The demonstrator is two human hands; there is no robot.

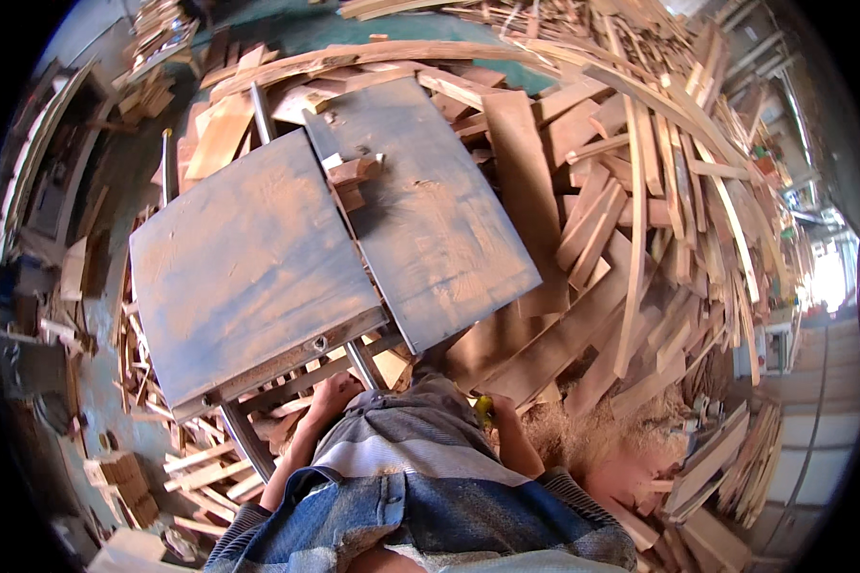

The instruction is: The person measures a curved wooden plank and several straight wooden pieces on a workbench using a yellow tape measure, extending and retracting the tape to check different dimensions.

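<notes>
My left hand hangs beside my hip, close to the steel rail under the saw table. Its fingers are curled, and whatever may be inside them is hidden. At my other side, my right hand is closed on a small yellow and dark thing that looks like a tape measure, partly covered by the fingers. In front of me stands the saw table, its left panel and right panel dusted with sawdust. Short wood offcuts lie at the gap between the panels.
Planks and offcuts are heaped behind and right of the table. Sawdust covers the ground near my right side. Stacked wood blocks stand at lower left, and more strips lie at lower right. Metal bars stick out behind the table.
</notes>
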